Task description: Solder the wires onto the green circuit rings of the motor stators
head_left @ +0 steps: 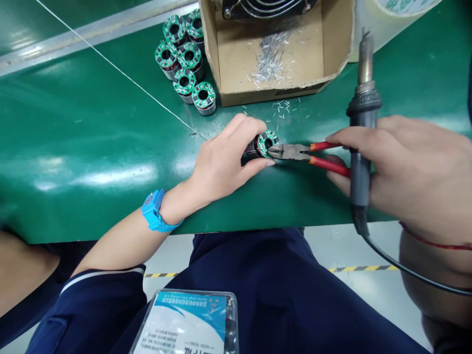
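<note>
My left hand is closed around a small motor stator topped with a round green circuit board, tilted toward the right. A pair of cutting pliers with red handles has its jaws at the board's edge. My right hand grips the handles from the right. A soldering iron crosses over the fingers of that hand, tip toward the far side and cable trailing toward me; whether the hand also holds it, I cannot tell. Several similar stators stand upright beyond my left hand.
At the back, a cardboard box contains a heap of clipped wire leads and a black fan. Loose clippings lie before it. A tape roll stands at back right. Another person's arm shows at left.
</note>
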Demonstrator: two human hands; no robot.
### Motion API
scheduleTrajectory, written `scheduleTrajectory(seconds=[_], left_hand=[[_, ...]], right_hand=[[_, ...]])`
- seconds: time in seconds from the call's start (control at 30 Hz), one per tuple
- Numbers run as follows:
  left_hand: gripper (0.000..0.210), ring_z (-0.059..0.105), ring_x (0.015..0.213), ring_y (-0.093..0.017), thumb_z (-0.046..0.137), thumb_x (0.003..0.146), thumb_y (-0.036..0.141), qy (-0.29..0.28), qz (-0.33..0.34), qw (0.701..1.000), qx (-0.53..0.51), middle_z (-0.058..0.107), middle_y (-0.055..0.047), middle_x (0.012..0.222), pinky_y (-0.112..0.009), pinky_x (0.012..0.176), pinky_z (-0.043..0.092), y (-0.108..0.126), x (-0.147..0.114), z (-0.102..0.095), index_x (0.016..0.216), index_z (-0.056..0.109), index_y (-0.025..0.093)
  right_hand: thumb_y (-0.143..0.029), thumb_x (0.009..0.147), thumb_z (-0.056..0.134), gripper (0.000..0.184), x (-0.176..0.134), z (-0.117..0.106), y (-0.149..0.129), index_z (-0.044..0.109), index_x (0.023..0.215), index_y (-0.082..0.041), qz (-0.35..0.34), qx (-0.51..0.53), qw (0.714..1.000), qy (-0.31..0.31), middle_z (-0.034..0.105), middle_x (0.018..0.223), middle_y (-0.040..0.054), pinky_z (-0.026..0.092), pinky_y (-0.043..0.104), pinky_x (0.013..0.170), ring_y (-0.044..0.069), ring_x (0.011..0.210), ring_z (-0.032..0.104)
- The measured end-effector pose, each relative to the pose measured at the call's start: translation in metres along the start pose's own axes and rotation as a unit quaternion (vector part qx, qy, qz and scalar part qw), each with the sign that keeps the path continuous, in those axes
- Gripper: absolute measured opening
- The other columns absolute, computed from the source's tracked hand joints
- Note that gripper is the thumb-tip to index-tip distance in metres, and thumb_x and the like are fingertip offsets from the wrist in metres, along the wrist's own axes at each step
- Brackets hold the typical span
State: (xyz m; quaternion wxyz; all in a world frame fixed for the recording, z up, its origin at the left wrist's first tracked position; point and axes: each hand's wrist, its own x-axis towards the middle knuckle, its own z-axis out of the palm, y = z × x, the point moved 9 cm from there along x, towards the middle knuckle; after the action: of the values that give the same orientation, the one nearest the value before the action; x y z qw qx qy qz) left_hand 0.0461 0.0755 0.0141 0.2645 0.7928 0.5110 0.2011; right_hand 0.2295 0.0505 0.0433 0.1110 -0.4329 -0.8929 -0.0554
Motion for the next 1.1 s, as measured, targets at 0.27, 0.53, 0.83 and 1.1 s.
scheduleTrajectory(seconds=[0.27,0.53,0.83,1.1], left_hand=[[0.048,0.064,0.107,-0.024,0.058,0.095,0.065,0.172,0.003,0.985,0.011,0.064,-0.006,0.111,-0.038,0.080,0.052,-0.026,0.006,-0.064,0.124,0.058,0.027],[0.052,0.049,0.096,-0.010,0.054,0.097,0.069,0.255,-0.160,0.954,0.002,0.067,0.004,0.102,-0.037,0.092,0.045,-0.200,0.103,-0.144,0.114,0.054,0.020],[0.044,0.063,0.126,-0.027,0.068,0.090,0.020,0.236,-0.261,0.935,0.045,0.069,-0.016,0.133,-0.035,0.109,0.046,-0.221,0.134,-0.154,0.131,0.062,0.007],[0.067,0.055,0.137,-0.034,0.066,0.089,0.019,0.310,-0.356,0.875,0.107,0.046,-0.025,0.156,-0.046,0.115,0.044,-0.267,0.098,-0.218,0.150,0.043,0.007]], right_hand=[[-0.046,0.088,0.062,0.046,0.026,0.013,0.030,0.060,0.122,-0.014,0.217,-0.070,0.973,0.029,0.069,0.095,0.0121,0.043,0.035,0.068,0.027,0.086,0.065],[-0.059,0.086,0.058,0.057,0.034,0.028,0.040,0.061,0.124,-0.017,0.230,0.011,0.969,0.084,0.068,0.121,0.0175,0.049,0.054,0.097,0.036,0.116,0.061],[-0.047,0.089,0.053,0.048,0.020,0.026,0.067,0.061,0.135,-0.036,0.218,0.097,0.939,0.247,0.077,0.094,0.0050,0.055,0.042,0.058,0.030,0.074,0.073],[-0.047,0.087,0.057,0.056,0.023,0.025,0.067,0.054,0.143,-0.049,0.198,0.132,0.935,0.264,0.070,0.082,0.0042,0.059,0.047,0.059,0.032,0.070,0.069]])
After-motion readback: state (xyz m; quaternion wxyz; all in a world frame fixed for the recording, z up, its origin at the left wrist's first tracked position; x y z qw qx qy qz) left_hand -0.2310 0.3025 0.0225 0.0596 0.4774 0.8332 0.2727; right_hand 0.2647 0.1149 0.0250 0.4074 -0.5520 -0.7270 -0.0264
